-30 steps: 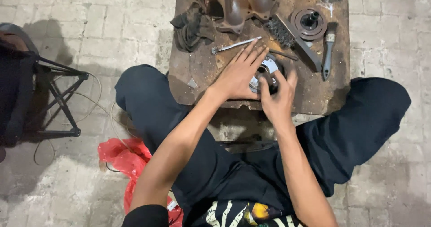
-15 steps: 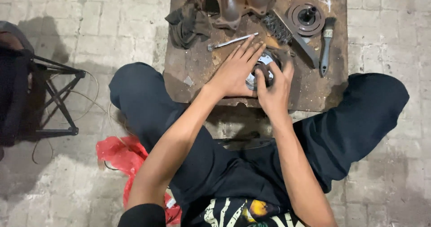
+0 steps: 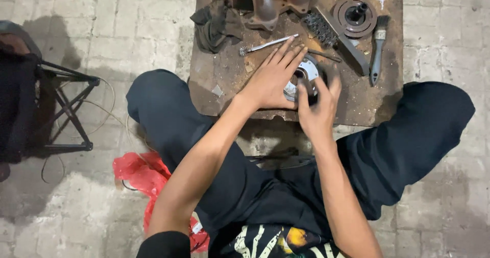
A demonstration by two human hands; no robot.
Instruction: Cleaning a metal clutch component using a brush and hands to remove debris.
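We see no labels, only a red bag (image 3: 145, 179) on the floor by the knee. Our left hand (image 3: 273, 79) lies flat, fingers spread, on a round metal part (image 3: 304, 75) near the front edge of the rusty board (image 3: 224, 74). Our right hand (image 3: 317, 110) curls around the part, gripping it. A brush (image 3: 376, 54) lies clear to the right.

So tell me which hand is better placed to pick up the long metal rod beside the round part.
Left. The left hand lies flat on the round metal part, fingertips almost touching the rod. The right hand sits nearer the body, gripping the part.
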